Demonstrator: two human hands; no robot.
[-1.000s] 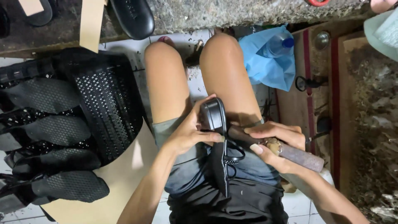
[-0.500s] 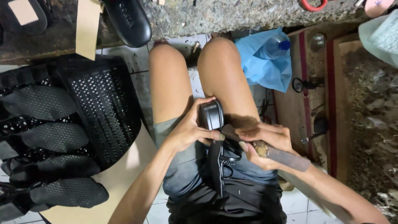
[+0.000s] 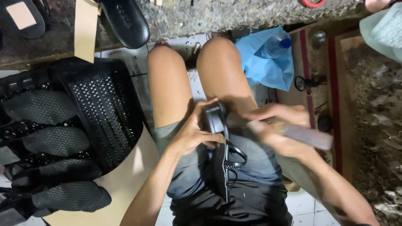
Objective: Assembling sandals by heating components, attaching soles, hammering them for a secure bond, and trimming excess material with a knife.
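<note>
Black strappy sandal (image 3: 221, 155): light, flexible; left hand (image 3: 193, 133) fingers clamping heel; right hand (image 3: 279, 127) gripping blurred wooden-handled tool (image 3: 307, 137).

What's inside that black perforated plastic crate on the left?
The black perforated plastic crate holds dark shoe soles with a dotted tread, stacked overlapping. Whatever lies beneath them is covered.

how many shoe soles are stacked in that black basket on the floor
4 show in the black basket: top sole, second sole, third sole, bottom sole, running top to bottom at the left. More may lie hidden underneath.
</note>
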